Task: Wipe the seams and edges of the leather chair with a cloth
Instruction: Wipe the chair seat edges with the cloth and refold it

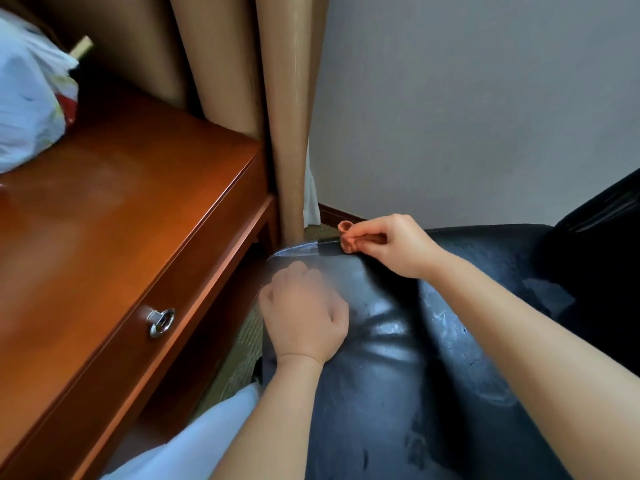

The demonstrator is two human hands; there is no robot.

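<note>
1. Chair [391, 358]: black leather, glossy, padded. The surface is creased and worn, with pale scuffed patches toward the right. A stitched seam runs along the far edge, above the floor. The left edge stands near a wooden desk.

2. Cloth [349, 241]: small, orange-pink, bunched into folds. It lies on the chair's far edge seam, pinched in the fingers of the right hand [394, 245]. One rounded fold sticks up above the edge.

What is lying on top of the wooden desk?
On the wooden desk, a white plastic bag sits at the far left corner, partly cut off by the frame. Its contents are hidden; only something red shows at its edge.
</note>
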